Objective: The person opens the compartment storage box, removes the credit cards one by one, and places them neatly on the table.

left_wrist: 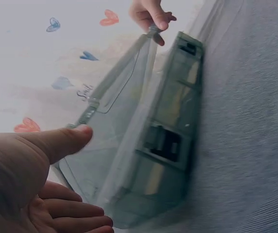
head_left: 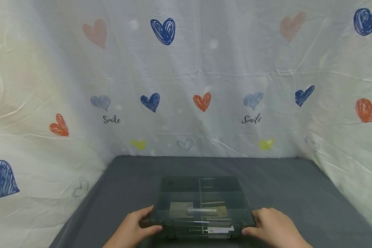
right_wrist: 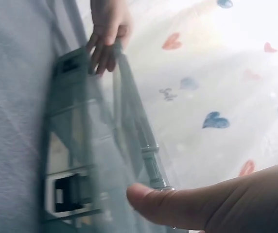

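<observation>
A white sheet (head_left: 223, 127) with blue, orange, pink and yellow hearts and the word "Smile" hangs behind the work and down both sides, creased in places. It meets a dark grey cloth (head_left: 127, 193) spread over the flat surface. The see-through lid (head_left: 181, 186) stands between the viewer and the contents, dulling them, and the hands cover parts of its sides.

The plastic box (head_left: 165, 230) sits on the cloth, near its front and roughly central. It is greenish and transparent, with black latches (left_wrist: 165, 143) on its front wall. The wrist views show the lid tilted up from the base, leaving a wedge-shaped gap at the front. Beneath it show a clear tube (head_left: 201, 211), a pale card (head_left: 177, 206) and a white slip (head_left: 220, 229).

The left hand (head_left: 134, 225) and right hand (head_left: 276, 224) grip the lid's opposite front corners between thumb and fingers.
</observation>
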A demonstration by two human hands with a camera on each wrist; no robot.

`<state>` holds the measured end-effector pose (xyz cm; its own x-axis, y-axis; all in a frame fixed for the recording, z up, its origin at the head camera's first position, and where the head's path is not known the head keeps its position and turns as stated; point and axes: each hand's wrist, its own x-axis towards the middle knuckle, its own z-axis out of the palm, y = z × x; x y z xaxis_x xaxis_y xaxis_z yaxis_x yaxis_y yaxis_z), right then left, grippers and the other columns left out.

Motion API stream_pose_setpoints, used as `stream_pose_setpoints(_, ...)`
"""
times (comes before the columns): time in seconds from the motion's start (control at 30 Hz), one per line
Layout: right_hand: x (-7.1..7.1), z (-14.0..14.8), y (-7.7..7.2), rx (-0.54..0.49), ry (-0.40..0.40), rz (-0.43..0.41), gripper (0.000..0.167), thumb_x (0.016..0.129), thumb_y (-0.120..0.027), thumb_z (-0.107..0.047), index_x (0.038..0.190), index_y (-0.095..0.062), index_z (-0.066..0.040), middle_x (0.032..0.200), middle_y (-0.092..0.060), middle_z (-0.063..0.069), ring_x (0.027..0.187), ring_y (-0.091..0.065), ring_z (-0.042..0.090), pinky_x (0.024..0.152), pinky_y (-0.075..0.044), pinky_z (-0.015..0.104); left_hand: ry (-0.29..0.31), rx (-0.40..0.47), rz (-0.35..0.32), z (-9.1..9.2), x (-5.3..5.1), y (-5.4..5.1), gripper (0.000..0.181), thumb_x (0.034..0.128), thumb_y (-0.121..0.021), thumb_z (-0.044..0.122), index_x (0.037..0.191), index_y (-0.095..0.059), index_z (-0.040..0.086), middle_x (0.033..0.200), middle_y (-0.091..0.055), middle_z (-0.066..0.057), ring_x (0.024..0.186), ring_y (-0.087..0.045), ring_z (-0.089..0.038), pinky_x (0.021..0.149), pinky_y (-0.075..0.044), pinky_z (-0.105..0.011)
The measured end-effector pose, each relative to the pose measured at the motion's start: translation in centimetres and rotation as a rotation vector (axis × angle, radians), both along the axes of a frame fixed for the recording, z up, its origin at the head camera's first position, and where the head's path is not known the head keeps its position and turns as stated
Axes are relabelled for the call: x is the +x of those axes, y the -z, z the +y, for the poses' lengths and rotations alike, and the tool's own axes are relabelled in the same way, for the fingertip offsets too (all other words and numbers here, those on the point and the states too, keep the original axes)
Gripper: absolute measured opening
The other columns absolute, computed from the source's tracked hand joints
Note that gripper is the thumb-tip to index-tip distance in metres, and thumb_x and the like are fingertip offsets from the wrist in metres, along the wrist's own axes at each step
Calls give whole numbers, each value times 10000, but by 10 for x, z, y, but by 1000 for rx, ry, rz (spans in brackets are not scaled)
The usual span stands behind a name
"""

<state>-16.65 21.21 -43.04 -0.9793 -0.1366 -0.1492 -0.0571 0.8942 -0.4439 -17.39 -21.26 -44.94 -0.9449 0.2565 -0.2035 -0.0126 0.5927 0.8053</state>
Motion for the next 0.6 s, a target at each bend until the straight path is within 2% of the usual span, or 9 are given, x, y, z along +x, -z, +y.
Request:
stream_pose_setpoints(0.17, 3, -2, -20, 27, -30, 111, 555, 744, -831, -588, 621, -494, -164, 515, -371, -55, 473, -297, 87, 481, -247, 244, -14, -61, 16, 1, 0, -17, 885, 931, -735, 492, 1472, -440, -144, 1436, -463, -400, 1127, -636, -502, 860, -569, -568)
stream_pose_setpoints(0.27, 3, -5, -31, 38, -33, 139, 561, 744, -801, -630, 623, -497, -175, 519, -379, -60, 472, -290, 80, 479, -247, 239, -37, -102, 49, 2, 1, -25, 862, 945, -709, 508, 1469, -459, -129, 1433, -482, -381, 1119, -646, -484, 859, -567, -569)
stream_pose_setpoints(0.37, -1, -5, -41, 35, -45, 166, 569, 762, -768, -656, 625, -489, -180, 527, -359, -68, 481, -262, 77, 478, -226, 239, -82, -123, 113, 5, 1, -34, 838, 935, -719, 516, 1465, -494, -93, 1427, -519, -338, 1115, -656, -469, 877, -563, -567)
stream_pose_setpoints(0.47, -6, -3, -51, 18, -59, 199, 588, 784, -739, -676, 620, -462, -184, 535, -326, -78, 489, -243, 75, 481, -215, 240, -104, -127, 209, 9, -1, -43, 823, 917, -741, 516, 1476, -512, -42, 1449, -533, -277, 1159, -644, -456, 917, -551, -566)
stream_pose_setpoints(0.6, -14, 1, -63, -12, -63, 242, 610, 797, -733, -686, 615, -417, -196, 547, -291, -93, 499, -244, 70, 490, -217, 244, -83, -135, 312, 13, -9, -55, 786, 925, -743, 495, 1493, -511, 3, 1477, -525, -233, 1226, -608, -443, 949, -536, -566)
